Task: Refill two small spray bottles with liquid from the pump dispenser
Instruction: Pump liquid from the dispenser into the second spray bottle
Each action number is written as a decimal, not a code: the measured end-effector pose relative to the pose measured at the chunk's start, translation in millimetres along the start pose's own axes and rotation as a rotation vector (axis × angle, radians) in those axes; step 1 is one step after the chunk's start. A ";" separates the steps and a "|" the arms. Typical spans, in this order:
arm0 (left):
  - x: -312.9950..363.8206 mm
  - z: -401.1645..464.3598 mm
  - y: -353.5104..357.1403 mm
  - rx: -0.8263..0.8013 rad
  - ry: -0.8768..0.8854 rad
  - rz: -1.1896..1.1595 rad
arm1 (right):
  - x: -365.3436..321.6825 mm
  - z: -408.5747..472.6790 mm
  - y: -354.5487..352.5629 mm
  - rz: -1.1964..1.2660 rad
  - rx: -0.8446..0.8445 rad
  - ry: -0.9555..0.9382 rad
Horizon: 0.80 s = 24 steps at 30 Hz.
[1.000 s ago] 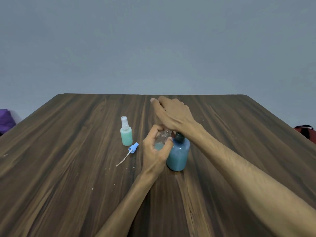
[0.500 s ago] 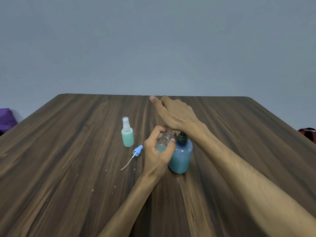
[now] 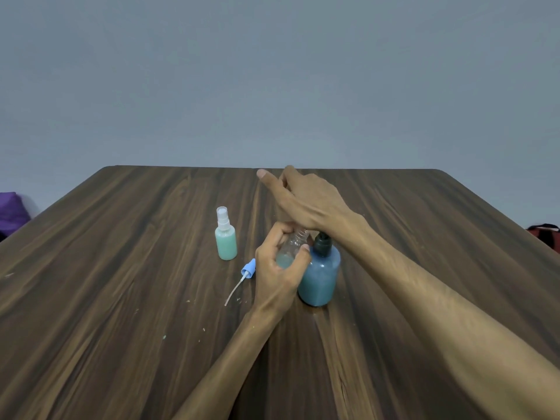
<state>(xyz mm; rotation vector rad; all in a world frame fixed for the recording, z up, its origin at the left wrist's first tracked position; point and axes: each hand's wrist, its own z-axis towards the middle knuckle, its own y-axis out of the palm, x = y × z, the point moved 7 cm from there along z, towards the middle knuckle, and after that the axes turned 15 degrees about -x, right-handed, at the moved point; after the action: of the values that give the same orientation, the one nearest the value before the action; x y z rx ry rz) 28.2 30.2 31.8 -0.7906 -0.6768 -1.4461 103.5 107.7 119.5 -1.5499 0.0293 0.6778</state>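
Note:
My left hand (image 3: 278, 274) grips a small clear spray bottle (image 3: 291, 249) with no cap, tilted, its threaded neck up against the pump head. A little bluish liquid sits in its bottom. The blue pump dispenser (image 3: 320, 277) stands on the wooden table (image 3: 121, 298) right beside it. My right hand (image 3: 306, 198) lies flat on the dispenser's black pump top, fingers stretched out; the spout is hidden under the palm. A second small spray bottle (image 3: 226, 237), filled with green liquid and capped in white, stands to the left. A blue spray cap with its dip tube (image 3: 242, 275) lies on the table between them.
Small specks and droplets dot the table near the dip tube. A purple thing (image 3: 10, 212) shows past the left edge, and a red and black thing (image 3: 545, 233) past the right edge. A plain grey wall is behind.
My right hand's fingers have straightened out over the pump, and the hand has risen a little. The view has shifted slightly. My left hand still holds the clear bottle at the pump.

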 end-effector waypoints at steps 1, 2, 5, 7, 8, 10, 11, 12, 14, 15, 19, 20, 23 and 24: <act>1.1 0.4 0.6 0.002 0.004 0.008 | 0.8 -0.7 -3.0 0.011 0.018 -0.002; 1.3 0.9 1.5 0.001 0.004 0.008 | 2.1 -0.8 -2.1 0.006 0.015 -0.001; 0.0 -1.1 1.4 -0.006 -0.006 -0.004 | 1.5 -0.9 10.4 -0.033 -0.041 -0.001; 0.1 -2.0 -0.2 -0.001 -0.007 0.007 | -0.5 -0.8 6.2 -0.013 -0.017 -0.012; 0.4 -1.6 -0.4 -0.001 -0.004 0.011 | -0.9 -1.5 1.4 0.005 0.010 -0.013; 1.9 0.2 0.6 0.000 0.005 0.014 | -0.1 -2.6 -2.9 0.009 0.033 -0.017; 0.9 0.9 1.5 -0.005 0.001 0.008 | 0.5 -2.5 0.3 -0.009 0.015 -0.012; -0.8 0.2 1.9 -0.012 -0.004 -0.001 | -0.1 -2.6 4.8 -0.028 -0.011 -0.011; -1.9 -1.7 0.5 -0.010 -0.008 -0.002 | -1.5 -1.5 8.8 -0.022 -0.038 -0.021; -1.5 -2.3 -0.1 -0.006 -0.005 0.004 | -1.4 -1.8 6.2 0.002 -0.033 -0.021; 0.5 1.5 2.3 -0.016 0.002 0.013 | 3.4 -4.5 -0.9 0.045 0.008 -0.014; -0.5 0.7 2.7 -0.022 -0.001 0.005 | 3.3 -4.9 4.0 0.029 -0.005 -0.011; 0.0 -1.2 0.9 -0.018 -0.002 0.004 | -0.8 -2.6 6.9 0.035 -0.011 -0.029; 0.8 -0.8 0.4 -0.012 -0.002 0.007 | -1.1 -2.0 2.5 0.049 -0.002 -0.033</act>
<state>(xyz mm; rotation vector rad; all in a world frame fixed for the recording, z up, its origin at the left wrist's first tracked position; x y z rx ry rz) 28.6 29.0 31.9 -0.8035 -0.6669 -1.4445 102.3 105.1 117.6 -1.5434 0.0422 0.7422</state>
